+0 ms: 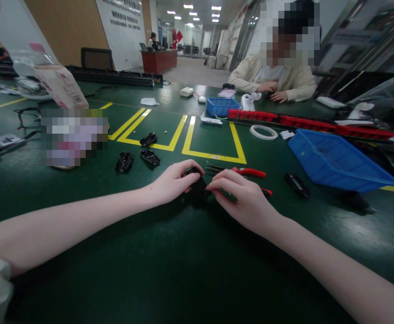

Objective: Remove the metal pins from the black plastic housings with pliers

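Near the middle of the view, my left hand [180, 180] grips a small black part [199, 186] between thumb and fingers, just above the green table [129, 270]. My right hand [239, 195] is at the part's right end, its thumb and fingertips pinched together there. Whether the right fingertips hold the part itself or something tiny is too small to tell. Right behind my right hand lie pliers with red handles [251, 172], and a second red handle [267, 193] shows beside its knuckles.
Three black parts [124, 162] lie to the left. A black piece [297, 185] and a large blue tray [342, 162] are at the right. Farther back are a tape roll [263, 132], a small blue bin [222, 107], red strips [305, 123] and a seated person [274, 81].
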### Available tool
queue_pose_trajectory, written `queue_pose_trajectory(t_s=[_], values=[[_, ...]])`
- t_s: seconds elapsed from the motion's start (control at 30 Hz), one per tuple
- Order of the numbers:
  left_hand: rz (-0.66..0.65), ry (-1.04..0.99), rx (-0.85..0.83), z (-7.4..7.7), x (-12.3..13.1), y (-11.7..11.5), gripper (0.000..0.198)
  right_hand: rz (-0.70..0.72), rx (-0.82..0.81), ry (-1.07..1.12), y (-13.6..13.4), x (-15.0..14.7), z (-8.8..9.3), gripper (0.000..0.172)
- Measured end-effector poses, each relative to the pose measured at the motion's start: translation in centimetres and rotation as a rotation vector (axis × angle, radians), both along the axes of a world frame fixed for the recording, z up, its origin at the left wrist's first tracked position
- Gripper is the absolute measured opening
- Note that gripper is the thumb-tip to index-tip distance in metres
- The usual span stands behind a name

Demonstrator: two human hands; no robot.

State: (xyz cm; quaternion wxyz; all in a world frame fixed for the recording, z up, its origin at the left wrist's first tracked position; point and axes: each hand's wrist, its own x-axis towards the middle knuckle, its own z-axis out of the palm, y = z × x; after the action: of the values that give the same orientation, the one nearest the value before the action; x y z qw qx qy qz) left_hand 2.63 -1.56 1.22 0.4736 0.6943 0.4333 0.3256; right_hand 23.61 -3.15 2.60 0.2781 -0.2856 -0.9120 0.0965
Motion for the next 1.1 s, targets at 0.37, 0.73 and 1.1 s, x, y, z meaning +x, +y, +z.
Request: queue_pose_trajectory(t_s=[0.37, 0.73, 1.1], values=[[-0.008, 0.087, 0.073, -0.2, 0.2, -0.1, 0.014, -0.017, -0.008, -0.004, -0.4, -0.5, -0.7, 0.017], [-0.039, 0.076, 0.063, -0.2, 0.3, -0.4, 0.015, -0.058, 0.174, -0.152, -1.3, -1.2, -1.1, 0.020], [-0.046, 0.460, 0.428, -0.1, -0.3, -0.4, 0.016, -0.275, 0.223, -0.145, 0.5, 3.1, -0.9, 0.035]])
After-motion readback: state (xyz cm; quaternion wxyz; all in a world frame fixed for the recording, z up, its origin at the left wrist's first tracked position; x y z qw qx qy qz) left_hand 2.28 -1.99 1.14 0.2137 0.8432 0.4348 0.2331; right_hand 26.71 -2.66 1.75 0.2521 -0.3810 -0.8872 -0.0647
